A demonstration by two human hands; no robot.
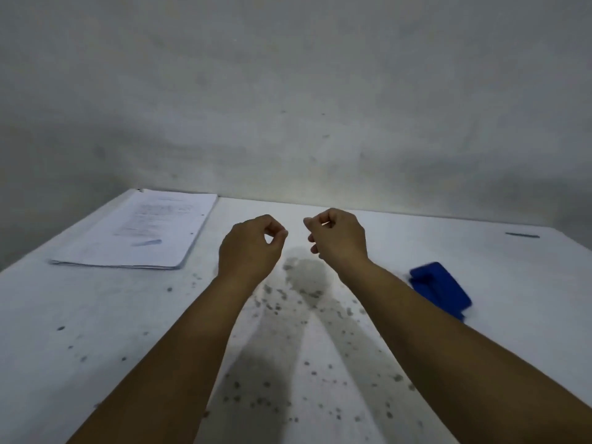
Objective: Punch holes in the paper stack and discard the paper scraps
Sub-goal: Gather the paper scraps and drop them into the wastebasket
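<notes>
Both hands hover above the white bench (480,245), the left hand (248,248) and right hand (338,238) each with a loosely clenched, empty grip, over scattered paper scraps (288,302); paper stack (137,232) at 10 o'clock, blue hole punch (440,288) at 3 o'clock.

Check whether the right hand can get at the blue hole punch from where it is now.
Probably yes: the blue hole punch lies in the open beside the right forearm, nothing on it, and the right hand appears to hold nothing.
</notes>
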